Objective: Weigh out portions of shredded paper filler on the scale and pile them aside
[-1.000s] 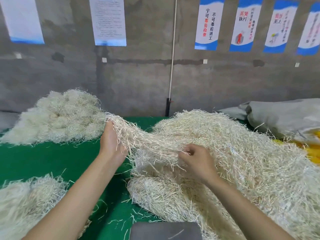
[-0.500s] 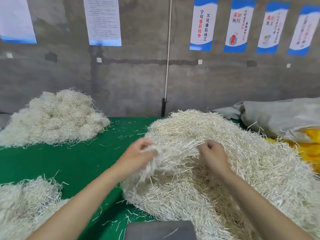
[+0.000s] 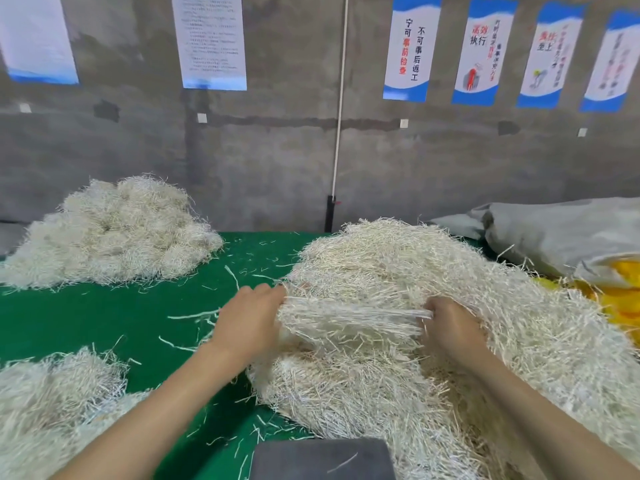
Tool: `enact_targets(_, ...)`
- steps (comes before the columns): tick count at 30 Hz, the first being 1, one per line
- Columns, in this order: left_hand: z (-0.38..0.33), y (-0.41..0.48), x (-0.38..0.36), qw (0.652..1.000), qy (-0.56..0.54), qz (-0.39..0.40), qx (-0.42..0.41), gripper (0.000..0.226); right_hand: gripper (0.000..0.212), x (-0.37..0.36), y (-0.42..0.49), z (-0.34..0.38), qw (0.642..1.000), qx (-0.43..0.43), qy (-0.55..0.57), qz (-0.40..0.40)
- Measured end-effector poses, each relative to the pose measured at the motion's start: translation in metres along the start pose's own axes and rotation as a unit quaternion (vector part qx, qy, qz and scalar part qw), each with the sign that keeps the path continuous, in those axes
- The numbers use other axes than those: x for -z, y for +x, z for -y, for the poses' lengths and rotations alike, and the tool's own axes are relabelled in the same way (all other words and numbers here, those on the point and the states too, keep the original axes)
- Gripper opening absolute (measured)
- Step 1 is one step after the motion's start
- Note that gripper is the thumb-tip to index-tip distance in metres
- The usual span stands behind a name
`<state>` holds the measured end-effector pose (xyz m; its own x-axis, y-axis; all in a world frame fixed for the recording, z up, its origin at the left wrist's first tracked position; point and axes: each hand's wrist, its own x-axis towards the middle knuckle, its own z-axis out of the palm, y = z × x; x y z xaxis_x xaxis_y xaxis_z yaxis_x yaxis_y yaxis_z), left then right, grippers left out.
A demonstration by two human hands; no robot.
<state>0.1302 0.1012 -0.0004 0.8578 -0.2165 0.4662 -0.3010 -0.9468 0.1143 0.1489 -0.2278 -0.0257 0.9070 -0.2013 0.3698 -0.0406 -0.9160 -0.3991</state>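
Toward the right side of the table (image 3: 104, 317), a bunch of shredded paper (image 3: 349, 317) is gripped at either end by the left hand (image 3: 249, 320) and the right hand (image 3: 450, 327), held apart, over the big heap (image 3: 433, 265). The scale (image 3: 322, 459) is set at the near edge.

Fingertips of the left hand (image 3: 249, 317) and right hand (image 3: 450, 329) were lost from my view inside the shredded paper (image 3: 381, 271). The bottom edge cut off the dark scale (image 3: 322, 459), the lower-left corner cut the near pile (image 3: 52, 410), and the right edge cut the yellow bag (image 3: 620, 299). Small print on the white wall sheet (image 3: 211, 39) was too fine for me to read.
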Motion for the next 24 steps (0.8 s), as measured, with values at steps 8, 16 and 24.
enact_targets(8,0.0,0.007,0.029,0.97,-0.188,-0.114,0.1,0.046,0.06,0.052,-0.003,0.039,0.97,0.061,0.001,0.235)
enact_targets(16,-0.038,0.009,0.042,0.878,-0.453,-0.063,0.143,0.041,0.086,0.065,-0.043,0.142,0.908,0.233,0.304,0.173)
enact_targets(24,-0.022,0.013,0.051,0.657,-0.688,-0.065,0.302,0.032,0.027,0.014,-0.035,0.128,0.906,0.185,0.34,0.173)
